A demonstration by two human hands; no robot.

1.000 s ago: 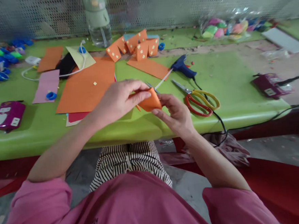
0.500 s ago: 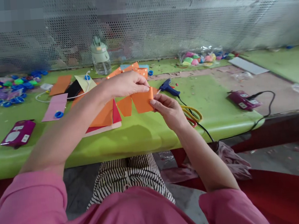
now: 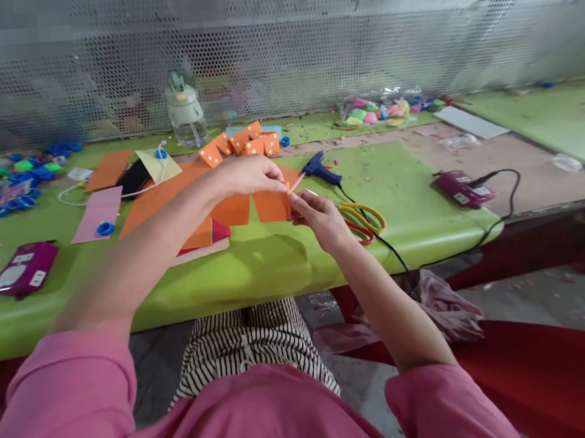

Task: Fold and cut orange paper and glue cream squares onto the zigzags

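At mid-frame, the paper [image 3: 272,208] is in the left hand [image 3: 252,174] and the right hand [image 3: 321,218], over the table [image 3: 260,268]. Just right lie the glue gun [image 3: 322,171] and, lower, the scissors [image 3: 354,206]. Sheets [image 3: 144,206] lie left of centre, with the bottle [image 3: 185,112] behind them. One box [image 3: 24,270] lies far left, another box [image 3: 463,189] at right.

Along the back of the bench [image 3: 394,172], a lidded bottle [image 3: 185,116] is set before a grey perforated screen [image 3: 281,53]. Small coloured pieces [image 3: 14,178] are heaped at far left; others are enclosed in a clear plastic bag [image 3: 390,110], near a white sheet [image 3: 471,122]. Purple boxes are placed at left [image 3: 24,270] and right [image 3: 463,189], the latter joined by a black cable.
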